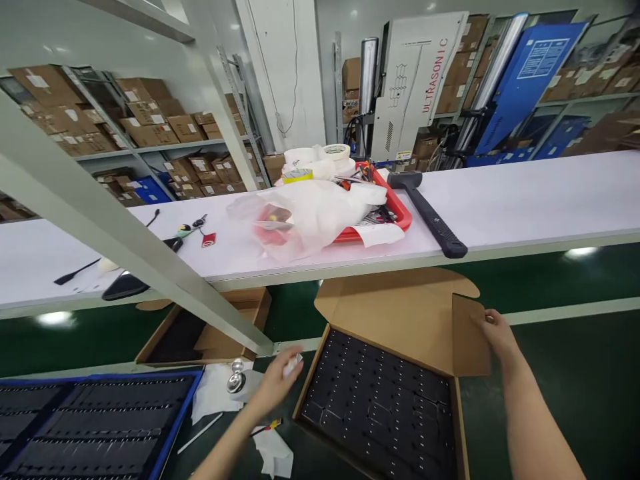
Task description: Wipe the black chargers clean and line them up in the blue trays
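Note:
A brown cardboard box (400, 307) lies on the dark green surface with its lid folded back. Flat black panels (375, 400) dotted with small bright spots fill it. At the box's right side, my right hand (500, 339) is closed on a side flap (470, 337) of the lid. My left hand (273, 387) is just left of the box, its fingers closed around a crumpled white tissue (293, 365). Beside that hand stands a bottle with a round metal top (236, 381). White wipes (275, 455) and a thin white stick (200, 433) lie close by.
A blue-edged tray (187, 393) of black strips sits at lower left. Behind it is another open carton (257, 313). A white shelf (525, 200) crosses ahead, bearing a red basket (403, 213) and a black hammer (435, 220). A slanting metal post (150, 247) rises at left.

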`<control>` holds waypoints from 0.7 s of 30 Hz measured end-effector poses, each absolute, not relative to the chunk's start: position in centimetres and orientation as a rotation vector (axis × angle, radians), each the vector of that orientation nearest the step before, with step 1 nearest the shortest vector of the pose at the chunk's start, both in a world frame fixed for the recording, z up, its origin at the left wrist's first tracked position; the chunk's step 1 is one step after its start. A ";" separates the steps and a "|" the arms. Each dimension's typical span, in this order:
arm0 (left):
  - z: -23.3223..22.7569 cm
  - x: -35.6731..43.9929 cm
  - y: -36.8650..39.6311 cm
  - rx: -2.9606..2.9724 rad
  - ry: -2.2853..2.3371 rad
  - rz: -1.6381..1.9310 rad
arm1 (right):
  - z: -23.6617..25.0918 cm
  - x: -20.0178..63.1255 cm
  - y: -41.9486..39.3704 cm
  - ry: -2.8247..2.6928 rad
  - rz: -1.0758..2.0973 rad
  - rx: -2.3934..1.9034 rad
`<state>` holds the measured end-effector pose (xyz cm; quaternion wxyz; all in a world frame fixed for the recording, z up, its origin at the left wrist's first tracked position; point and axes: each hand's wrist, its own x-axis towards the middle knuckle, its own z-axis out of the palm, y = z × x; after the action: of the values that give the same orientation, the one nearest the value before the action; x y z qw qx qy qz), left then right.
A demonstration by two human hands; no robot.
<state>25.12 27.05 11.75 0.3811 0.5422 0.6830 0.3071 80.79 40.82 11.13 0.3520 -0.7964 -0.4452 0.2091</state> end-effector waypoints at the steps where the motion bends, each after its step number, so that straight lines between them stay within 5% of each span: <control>1: 12.0 25.7 30.9 1.415 1.741 0.786 | 11.1 81.3 40.2 -1.150 0.580 -2.072; 8: 14.0 31.0 47.3 1.534 1.787 0.673 | 14.9 81.5 35.2 -1.180 0.289 -2.205; 12: 14.0 32.3 46.7 1.598 1.860 0.577 | 19.7 78.8 38.6 -1.480 -0.049 -2.110; 21: 14.3 31.5 43.1 1.674 1.955 0.465 | 25.2 74.9 46.7 -1.964 -0.058 -1.944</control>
<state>31.47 43.15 14.28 0.2602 0.6180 0.7217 0.1718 74.89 46.66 25.17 0.1876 -0.6909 -0.6979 -0.0205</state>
